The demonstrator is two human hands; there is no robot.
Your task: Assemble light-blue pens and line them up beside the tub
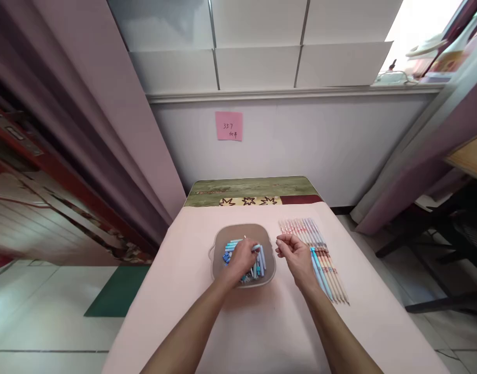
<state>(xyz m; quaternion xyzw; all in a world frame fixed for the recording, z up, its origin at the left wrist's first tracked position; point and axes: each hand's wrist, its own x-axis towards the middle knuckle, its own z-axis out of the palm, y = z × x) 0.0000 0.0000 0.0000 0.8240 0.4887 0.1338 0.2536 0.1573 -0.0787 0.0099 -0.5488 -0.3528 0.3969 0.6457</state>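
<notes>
A rounded basin (218, 236) on the table holds blue, lilac and white pen parts. Inside it, my left hand (244, 255) is closed around a light blue pen part (256, 247). My right hand (295, 254) hovers just right of the basin, its thumb and fingertips pressed together; whatever they might hold is too small to make out. Beside it on the right lie pens in two rows: a far row of pale pink and lilac pens (304, 228) and a near row of cream pens (335, 278) with blue pens (322, 275) at its left.
Pink cloth covers the table (176, 301), whose far end shows a green patterned top (254, 186). Behind it, a pink note (229, 126) is stuck on the wall. Purple curtains (117, 104) hang at the left. Dark furniture legs (448, 301) stand at the right.
</notes>
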